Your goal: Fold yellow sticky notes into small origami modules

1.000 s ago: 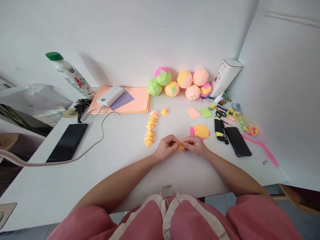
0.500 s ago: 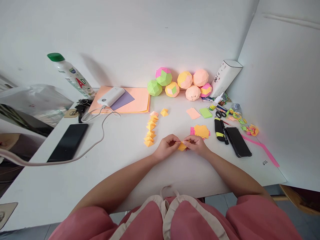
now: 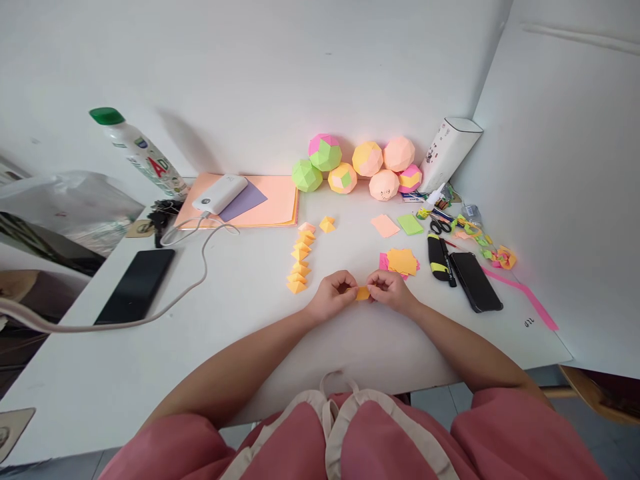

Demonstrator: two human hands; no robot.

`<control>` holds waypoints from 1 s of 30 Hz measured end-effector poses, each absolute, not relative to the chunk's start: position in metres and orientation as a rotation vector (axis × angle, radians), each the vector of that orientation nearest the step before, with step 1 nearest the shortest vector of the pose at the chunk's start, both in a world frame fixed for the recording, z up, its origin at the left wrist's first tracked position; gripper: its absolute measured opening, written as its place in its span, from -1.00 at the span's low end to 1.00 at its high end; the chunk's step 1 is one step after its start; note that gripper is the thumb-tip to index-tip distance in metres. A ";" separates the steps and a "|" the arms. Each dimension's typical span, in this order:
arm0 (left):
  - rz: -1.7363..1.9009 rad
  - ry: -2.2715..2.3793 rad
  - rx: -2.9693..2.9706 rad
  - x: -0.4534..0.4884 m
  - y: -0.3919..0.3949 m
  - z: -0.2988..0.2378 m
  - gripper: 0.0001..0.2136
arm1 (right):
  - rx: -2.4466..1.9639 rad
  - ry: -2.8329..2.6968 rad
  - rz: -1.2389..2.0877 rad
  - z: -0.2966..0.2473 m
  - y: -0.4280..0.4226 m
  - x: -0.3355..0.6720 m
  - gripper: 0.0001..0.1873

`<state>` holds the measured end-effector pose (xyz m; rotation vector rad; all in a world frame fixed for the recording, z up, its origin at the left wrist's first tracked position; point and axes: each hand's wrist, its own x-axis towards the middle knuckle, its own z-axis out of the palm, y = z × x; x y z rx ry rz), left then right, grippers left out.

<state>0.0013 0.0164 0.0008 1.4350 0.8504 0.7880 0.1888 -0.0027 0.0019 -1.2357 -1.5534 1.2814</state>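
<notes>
Between my two hands is a small orange piece of paper (image 3: 363, 293), partly covered by my fingers. My left hand (image 3: 334, 297) pinches its left side, and my right hand (image 3: 389, 291) pinches the right side. To the left runs a column of folded orange paper pieces (image 3: 299, 268), with a paler one at its far end. Another folded orange piece (image 3: 327, 224) lies apart from that column. Just beyond my right hand lies a loose pile of orange sheets (image 3: 402, 261) over pink ones. Farther back are a peach pad (image 3: 385, 225) and a green pad (image 3: 410, 225).
Faceted paper balls (image 3: 367, 159) stand against the wall. At right are scissors (image 3: 440, 227), a box cutter (image 3: 438, 257), a phone (image 3: 476, 281) and a glue bottle (image 3: 431, 201). At left, a cable (image 3: 205, 257) runs from a power bank (image 3: 220, 194) past a black phone (image 3: 136, 287).
Both hands stay in place on the orange paper. Its visible part now looks flatter and more strip-like, and my right fingers have shifted slightly. The view has moved a little.
</notes>
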 end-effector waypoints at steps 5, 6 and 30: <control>0.806 0.863 1.324 -0.001 0.018 0.002 -0.91 | -1.178 -1.411 1.407 0.006 0.000 0.191 -0.88; 0.811 0.863 1.319 -0.001 0.018 0.003 -0.91 | -1.168 -1.406 1.421 0.007 0.000 0.191 -0.87; 0.792 0.936 1.371 0.003 0.018 0.007 -0.84 | -1.185 -1.434 1.438 0.006 0.002 0.192 -0.81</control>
